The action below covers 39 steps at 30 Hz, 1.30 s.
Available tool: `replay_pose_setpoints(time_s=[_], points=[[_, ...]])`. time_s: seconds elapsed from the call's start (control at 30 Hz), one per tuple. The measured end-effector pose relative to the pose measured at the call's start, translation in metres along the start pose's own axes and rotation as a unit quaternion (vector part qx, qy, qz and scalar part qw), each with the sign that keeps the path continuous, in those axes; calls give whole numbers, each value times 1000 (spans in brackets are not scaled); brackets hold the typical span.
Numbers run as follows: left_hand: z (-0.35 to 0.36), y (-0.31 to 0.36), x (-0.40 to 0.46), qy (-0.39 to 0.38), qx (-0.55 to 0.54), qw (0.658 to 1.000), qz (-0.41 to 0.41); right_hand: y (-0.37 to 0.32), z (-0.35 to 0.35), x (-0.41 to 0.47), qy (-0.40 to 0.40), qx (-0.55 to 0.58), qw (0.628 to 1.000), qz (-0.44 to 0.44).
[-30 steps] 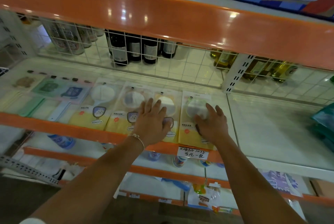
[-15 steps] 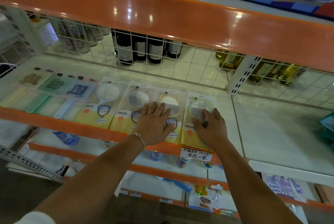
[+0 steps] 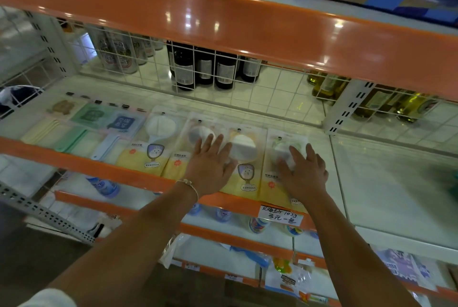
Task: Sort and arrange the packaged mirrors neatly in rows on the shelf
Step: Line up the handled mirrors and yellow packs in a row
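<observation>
Several packaged hand mirrors lie flat in a row on the white shelf (image 3: 386, 182), each in a clear bag with a yellow card. My left hand (image 3: 210, 170) rests palm down with fingers spread on the second yellow-card package (image 3: 181, 155), its thumb touching the third package (image 3: 245, 158). My right hand (image 3: 302, 172) lies flat on the rightmost package (image 3: 280, 153), fingers apart over the round mirror. A further mirror package (image 3: 153, 143) lies to the left, uncovered. Neither hand grips anything.
Pastel comb and mirror packs (image 3: 99, 120) fill the shelf's left part. Dark bottles (image 3: 205, 68) and cans (image 3: 119, 51) stand behind a wire grid (image 3: 272, 78). An orange shelf edge (image 3: 223, 26) hangs overhead. A handwritten price tag (image 3: 280, 215) sits on the front lip.
Both hands stay pressed flat on the packages. The right hand slid slightly back toward me off the round mirror; the view shifted a little.
</observation>
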State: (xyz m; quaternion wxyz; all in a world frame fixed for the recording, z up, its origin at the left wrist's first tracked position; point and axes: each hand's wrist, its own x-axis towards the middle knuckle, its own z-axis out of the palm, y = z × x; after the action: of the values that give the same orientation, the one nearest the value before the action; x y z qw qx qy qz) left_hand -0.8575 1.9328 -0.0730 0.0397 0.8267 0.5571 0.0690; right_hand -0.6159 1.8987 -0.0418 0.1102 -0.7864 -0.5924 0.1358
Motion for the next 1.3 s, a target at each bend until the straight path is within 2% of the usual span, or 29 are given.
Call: replay_pose_setpoints(time_s=[0.17,0.43,0.6,0.83,1.03,1.13,1.3], points=[[-8,-29,-4,2,21,997,-77,-39,2,-9,7,-3,998,-66],[-8,-41,-7,-22,-2,997,-73,-67,10,-19,-12,15,996,-87],[-11,-64,-14,-29,-17,992,-124,-70,11,-21,-14,18,996,-81],[-10,-66,-16,-39,-5,992,-121,-75,15,-21,-8,22,997,-73],[-21,-82,-17,19,-2,988,-154,-67,12,-19,9,24,998,-55],[-22,-93,-17,-17,-13,981,-195,-60,13,-17,13,23,999,-42],[-18,-94,-19,-36,-8,980,-198,-43,7,-13,20,20,999,19]])
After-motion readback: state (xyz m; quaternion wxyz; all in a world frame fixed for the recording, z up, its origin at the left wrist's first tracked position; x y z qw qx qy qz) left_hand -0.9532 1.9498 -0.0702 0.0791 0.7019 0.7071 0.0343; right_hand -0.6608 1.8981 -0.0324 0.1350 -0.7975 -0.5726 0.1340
